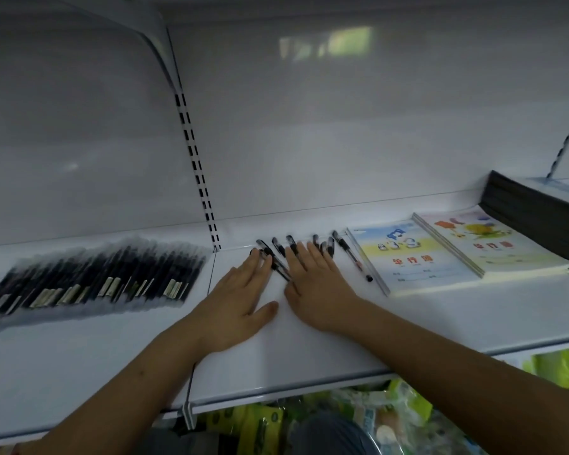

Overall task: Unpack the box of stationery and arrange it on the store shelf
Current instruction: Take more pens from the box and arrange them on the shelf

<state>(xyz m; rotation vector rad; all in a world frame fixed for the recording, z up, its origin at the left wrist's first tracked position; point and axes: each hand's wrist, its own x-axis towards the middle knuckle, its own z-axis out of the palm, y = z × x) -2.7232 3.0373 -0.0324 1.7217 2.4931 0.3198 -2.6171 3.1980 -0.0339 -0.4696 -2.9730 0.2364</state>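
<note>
Nearest, both forearms reach over the white shelf (309, 362). The left hand (240, 307) and right hand (316, 290) lie flat with fingers straight and spread, gripping nothing, fingertips pressing on a loose cluster of black gel pens (278, 257) near the back edge. These look light, stiff and smooth, so they probably roll easily; pinching each at mid-barrel should steady it. One pen (352, 257) lies just beside the exercise books (418, 257)
</note>
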